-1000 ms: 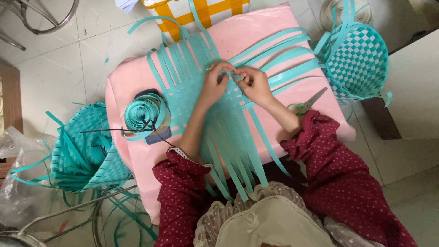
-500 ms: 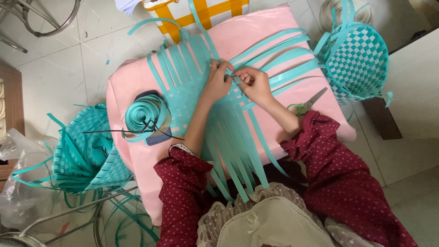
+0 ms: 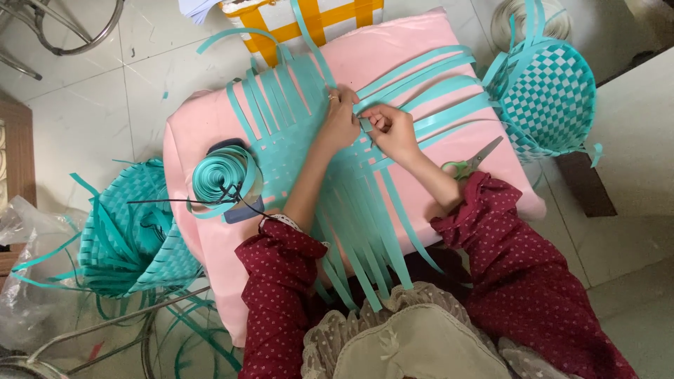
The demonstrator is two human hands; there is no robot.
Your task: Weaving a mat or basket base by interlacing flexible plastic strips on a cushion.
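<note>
While the woven mat of teal strips point(image 3: 316, 168) lies flat on the pink cushion point(image 3: 421, 42) right under both hands, the right hand point(image 3: 393, 130) pinches one strip end between fingers and thumb, and the left hand point(image 3: 340, 119) presses down on the weave just beside it, the two hands nearly touching. If the left hand eases its pressure, the crossed strips could likely slide apart and loosen the weave. A hard pull might kink the pinched strip. Near the right forearm lie scissors point(image 3: 470, 163), which a sleeve could knock off the cushion. Beside the left forearm sits a coiled roll of strip point(image 3: 223, 177); it might unwind. Finished baskets point(image 3: 551, 98) rest well apart.
</note>
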